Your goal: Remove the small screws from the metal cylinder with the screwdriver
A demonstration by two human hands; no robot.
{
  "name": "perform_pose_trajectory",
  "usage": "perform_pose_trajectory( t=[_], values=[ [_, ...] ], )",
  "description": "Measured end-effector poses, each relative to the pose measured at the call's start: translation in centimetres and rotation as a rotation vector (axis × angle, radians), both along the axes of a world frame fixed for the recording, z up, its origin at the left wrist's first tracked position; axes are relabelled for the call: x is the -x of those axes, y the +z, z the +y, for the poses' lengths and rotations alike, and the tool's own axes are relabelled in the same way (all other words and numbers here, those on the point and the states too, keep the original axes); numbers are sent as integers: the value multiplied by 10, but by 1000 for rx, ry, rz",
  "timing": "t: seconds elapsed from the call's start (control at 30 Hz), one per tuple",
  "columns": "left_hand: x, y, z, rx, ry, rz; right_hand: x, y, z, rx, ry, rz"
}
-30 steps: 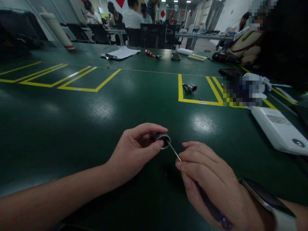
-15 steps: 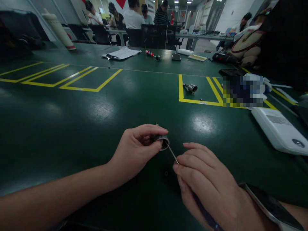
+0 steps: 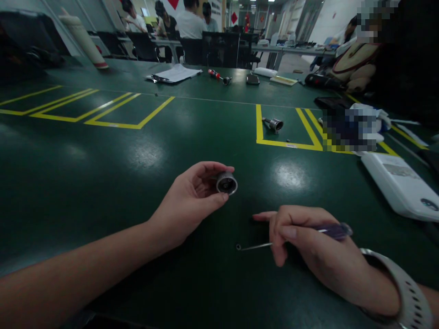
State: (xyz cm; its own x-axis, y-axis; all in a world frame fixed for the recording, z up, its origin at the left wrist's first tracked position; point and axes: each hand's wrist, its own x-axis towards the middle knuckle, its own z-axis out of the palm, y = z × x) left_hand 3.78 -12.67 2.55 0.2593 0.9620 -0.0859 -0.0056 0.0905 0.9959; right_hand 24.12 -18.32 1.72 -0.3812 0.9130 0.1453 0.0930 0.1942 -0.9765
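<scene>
My left hand pinches a round metal cup-shaped part between thumb and fingers, its hollow side facing me. In my right hand is a thin screwdriver with a purple see-through handle, held nearly level. The shaft points left, and its tip meets a small dark ring-like piece, perhaps a nut, at the green table. Whether that piece is stuck to the tip I cannot tell. My right index finger stretches out above the shaft.
A similar metal part with a stem lies inside a yellow taped box at the right. Beyond it are a red-handled screwdriver, a clipboard with papers and a tumbler. A white device rests at far right. People sit behind.
The screwdriver has come out of the metal part and swung down to the small ring-like piece. My left hand has lifted slightly and turned the part's opening towards me.
</scene>
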Motion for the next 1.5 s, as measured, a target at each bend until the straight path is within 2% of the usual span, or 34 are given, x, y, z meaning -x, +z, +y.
perform_pose_trajectory(
  t=[0.17, 0.37, 0.6, 0.7, 0.8, 1.0, 1.27, 1.5],
  values=[
    [1, 1, 2, 75, -41, -71, 0, -2, 3, 10, -6, -5],
    [1, 2, 1, 78, -36, -110, 4, 8, -3, -79, -14, -240],
    [0, 4, 0, 93, -2, -139, 11, 13, -15, -561, 5, -452],
    [-2, 4, 0, 97, -1, -181, 12, 10, -13, -680, -13, -484],
    [-1, 4, -1, 103, -27, -190, 10, 11, -11, -725, -64, -445],
    [-1, 5, -4, 54, -107, -62, 13, 9, -15, -805, -214, -350],
    [-6, 4, -11, -52, -115, 15, 17, 5, -11, -812, -148, -403],
    [-7, 0, -12, -142, -115, 23, 18, 4, -12, -843, -154, -446]
  ],
)
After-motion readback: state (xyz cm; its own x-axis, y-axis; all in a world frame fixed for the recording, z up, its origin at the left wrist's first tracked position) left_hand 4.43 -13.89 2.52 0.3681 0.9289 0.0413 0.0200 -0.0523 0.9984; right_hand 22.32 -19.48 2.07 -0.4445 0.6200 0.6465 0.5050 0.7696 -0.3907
